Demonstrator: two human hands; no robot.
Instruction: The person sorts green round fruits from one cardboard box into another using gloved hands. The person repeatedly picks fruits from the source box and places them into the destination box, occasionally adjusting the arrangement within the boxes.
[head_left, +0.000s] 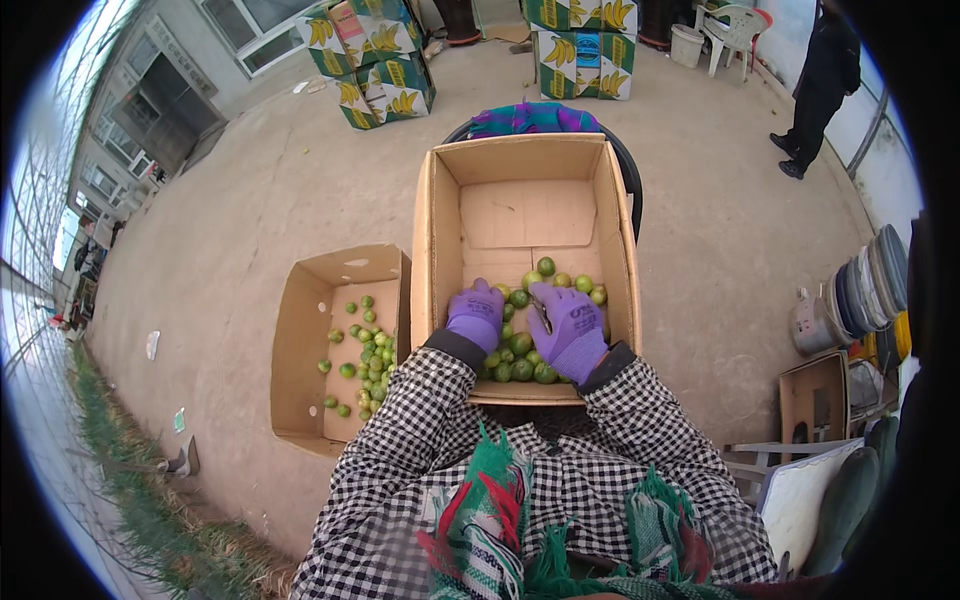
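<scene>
Before me is a cardboard box (525, 214) with several small round green fruits (520, 343) gathered in its near half. Some of them are yellowish. My left hand (478, 313), in a purple glove, reaches in along the left wall, beside the fruits. Its fingertips are mostly hidden, so any hold is unclear. My right hand (570, 326), gloved alike, is over the fruits on the right, fingers pointing forward and bent. A narrow dark thing shows by its thumb, too small to name. On the left, a lower cardboard box (300, 360) holds more green fruits (371, 360).
A dark round rim (634, 180) and a purple-blue cloth (532, 118) show behind the box. Banana cartons (394, 90) stand stacked ahead, with another stack (585, 64) to their right. A person (821, 82) stands far right. Stacked buckets (851, 300) and an open carton (814, 397) are at right.
</scene>
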